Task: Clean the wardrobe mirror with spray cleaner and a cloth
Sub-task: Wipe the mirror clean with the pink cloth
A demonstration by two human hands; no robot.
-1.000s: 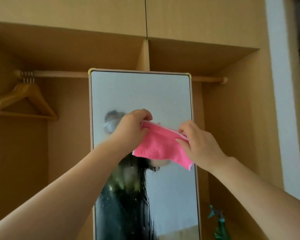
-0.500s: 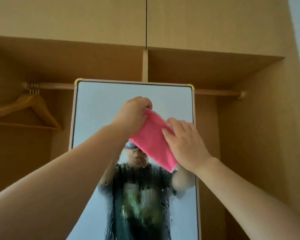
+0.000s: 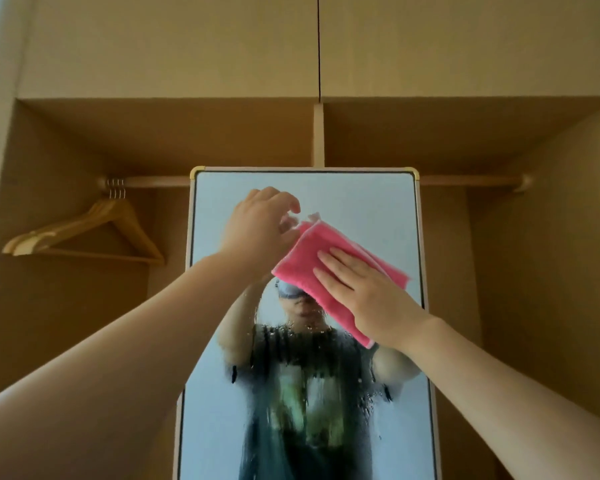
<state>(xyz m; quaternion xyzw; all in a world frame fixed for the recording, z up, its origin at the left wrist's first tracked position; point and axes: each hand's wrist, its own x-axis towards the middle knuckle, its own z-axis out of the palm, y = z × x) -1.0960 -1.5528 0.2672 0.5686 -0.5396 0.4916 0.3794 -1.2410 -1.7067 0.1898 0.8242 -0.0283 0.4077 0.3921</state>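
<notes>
The tall wardrobe mirror stands upright in front of me, and its lower half is wet with droplets and streaks. A folded pink cloth lies slanted against the upper glass. My right hand is spread flat on the cloth and holds it to the mirror. My left hand hovers at the cloth's upper left corner with its fingers loosely curled and apart, gripping nothing that I can see. No spray bottle is in view.
The mirror stands inside an open wooden wardrobe. Several wooden hangers hang on the rail at the left. A vertical divider rises behind the mirror's top, and closed cupboard doors sit above.
The cloth went from being held between both hands to lying flat on the glass under my right palm. My left hand let go of its corner. My view tilted upward.
</notes>
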